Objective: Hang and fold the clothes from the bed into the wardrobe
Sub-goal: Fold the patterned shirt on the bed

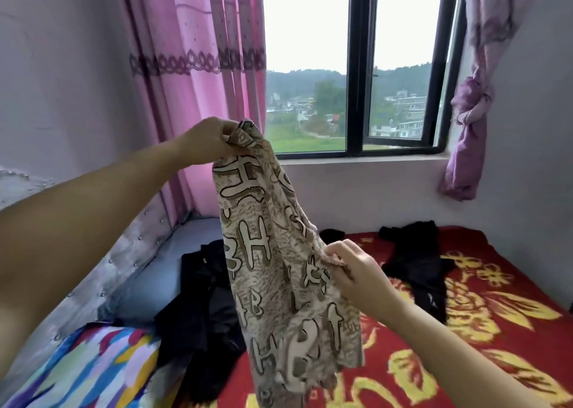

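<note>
Nearest, the right hand (352, 269) pinches a side edge of the beige printed garment (279, 252), which hangs above the bed (496, 330); higher up, the left hand (207, 142) has its grip closed on the bunched top. Both holds take little cloth, so it could slip and fall onto the dark clothes (201, 308) or black garment (415, 262) beyond, muddling the pile

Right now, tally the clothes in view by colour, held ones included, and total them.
Beige patterned garment, gripped by the left hand and the right hand: 1
Black heaps on the bed: 2, the left heap and the right heap
Total: 3
</note>
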The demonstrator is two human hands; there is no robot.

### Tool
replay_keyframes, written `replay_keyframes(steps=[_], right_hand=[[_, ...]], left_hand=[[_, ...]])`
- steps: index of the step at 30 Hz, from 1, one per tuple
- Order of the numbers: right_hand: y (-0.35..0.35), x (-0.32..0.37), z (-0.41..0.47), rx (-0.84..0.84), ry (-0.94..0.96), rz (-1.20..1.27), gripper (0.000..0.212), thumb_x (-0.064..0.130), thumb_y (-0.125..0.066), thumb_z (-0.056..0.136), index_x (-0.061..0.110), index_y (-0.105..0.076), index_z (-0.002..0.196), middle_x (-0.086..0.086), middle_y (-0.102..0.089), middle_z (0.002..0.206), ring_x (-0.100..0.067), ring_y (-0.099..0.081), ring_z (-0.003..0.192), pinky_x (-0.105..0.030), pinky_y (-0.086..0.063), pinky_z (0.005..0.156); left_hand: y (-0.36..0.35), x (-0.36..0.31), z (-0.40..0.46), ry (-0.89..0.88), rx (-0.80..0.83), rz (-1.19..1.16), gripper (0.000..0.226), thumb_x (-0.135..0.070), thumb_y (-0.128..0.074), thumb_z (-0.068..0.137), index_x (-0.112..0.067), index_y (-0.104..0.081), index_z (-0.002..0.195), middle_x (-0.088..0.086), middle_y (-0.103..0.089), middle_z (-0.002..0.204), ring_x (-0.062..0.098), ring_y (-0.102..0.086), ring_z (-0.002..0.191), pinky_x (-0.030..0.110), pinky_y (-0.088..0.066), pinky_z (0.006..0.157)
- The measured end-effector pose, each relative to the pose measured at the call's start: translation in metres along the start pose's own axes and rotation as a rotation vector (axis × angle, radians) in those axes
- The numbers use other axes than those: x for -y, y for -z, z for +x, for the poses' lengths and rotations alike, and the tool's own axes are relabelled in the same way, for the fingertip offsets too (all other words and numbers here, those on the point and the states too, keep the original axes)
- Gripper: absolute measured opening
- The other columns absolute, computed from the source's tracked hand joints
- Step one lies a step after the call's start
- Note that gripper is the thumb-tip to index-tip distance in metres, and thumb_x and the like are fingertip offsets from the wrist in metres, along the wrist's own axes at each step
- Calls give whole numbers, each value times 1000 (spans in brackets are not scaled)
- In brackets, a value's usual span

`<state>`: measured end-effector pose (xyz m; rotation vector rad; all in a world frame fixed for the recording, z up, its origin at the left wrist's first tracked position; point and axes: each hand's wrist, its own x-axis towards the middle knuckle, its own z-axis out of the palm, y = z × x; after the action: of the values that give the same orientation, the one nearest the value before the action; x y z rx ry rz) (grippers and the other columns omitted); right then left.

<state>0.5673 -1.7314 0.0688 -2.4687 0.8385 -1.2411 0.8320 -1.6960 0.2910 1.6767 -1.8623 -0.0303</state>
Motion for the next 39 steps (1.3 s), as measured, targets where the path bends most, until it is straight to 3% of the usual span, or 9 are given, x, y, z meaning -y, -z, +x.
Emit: replay_keyframes(steps=[5, 10, 14, 17, 22, 28, 30, 34, 39], right_hand=[[-9, -6, -9, -8, -252, 5, 4, 11, -51, 93, 14, -47, 92, -2, -58, 81, -20, -52, 65, -27, -39, 55], [-2, -11, -11, -231, -445, 400, 13, 17, -50, 98, 28, -46, 102, -3, -55, 73, -5, -44, 48, -22, -38, 45], [-13, -16, -28, 54, -367, 276, 49, 33, -56, 95, 37, -31, 137, 8, -62, 81, -2, -61, 68, -24, -54, 65], [-18, -32, -37, 228, -485, 210, 12, 27, -61, 93, 24, -66, 103, 8, -70, 90, -13, -67, 82, -35, -56, 76], [34, -73, -39, 103, -645, 339, 11, 29, -59, 94, 23, -66, 88, -5, -67, 82, -10, -55, 64, -23, -43, 56], [85, -139, -26, 50, -630, -236, 26, 31, -49, 98, 13, -65, 108, -10, -70, 93, -28, -64, 87, -35, -46, 71], [86, -161, -13, 152, -657, -476, 21, 30, -45, 100, 18, -61, 105, -13, -70, 95, -33, -64, 87, -38, -49, 68], [111, -186, 26, 129, -682, -671, 19, 9, -46, 88, 17, -55, 103, -15, -66, 100, -36, -61, 93, -36, -44, 67], [152, -200, 38, 30, -760, -767, 17, 19, -51, 88, 21, -65, 98, -16, -66, 104, -37, -53, 107, -40, -41, 83]], left_hand=[[-13, -19, -6, -159, -22, 89, 37, -6, -70, 83, -6, -63, 120, -7, -57, 90, 3, -50, 72, -6, -32, 64], [-3, -34, -1, -154, -51, -53, 37, -6, -69, 84, -28, -58, 111, -16, -56, 78, -3, -53, 55, 0, -43, 55], [4, -33, 8, -149, -69, -160, 34, -5, -69, 83, -29, -61, 106, -9, -61, 83, -6, -50, 44, 8, -45, 50], [5, -28, 15, -110, -76, -161, 35, -4, -68, 84, -27, -59, 109, -12, -59, 83, -6, -51, 43, 7, -45, 49], [-7, 10, 24, 23, 13, -92, 25, -14, -71, 83, -23, -63, 106, -7, -62, 80, 2, -57, 58, 9, -46, 54], [-79, 59, 44, 189, 251, -139, 25, -23, -74, 80, -11, -70, 101, 12, -70, 92, 26, -64, 81, 30, -54, 80], [-116, 60, 63, 223, 119, -144, 22, -24, -75, 80, -14, -68, 99, 4, -66, 80, 18, -57, 67, 15, -49, 61], [-157, 54, 105, 193, -233, -104, 21, -27, -67, 88, -17, -67, 106, -3, -63, 87, 23, -61, 85, 42, -50, 90], [-156, 44, 94, -56, -291, -206, 29, -9, -69, 81, -8, -68, 110, 7, -69, 100, 26, -63, 90, 41, -53, 82]])
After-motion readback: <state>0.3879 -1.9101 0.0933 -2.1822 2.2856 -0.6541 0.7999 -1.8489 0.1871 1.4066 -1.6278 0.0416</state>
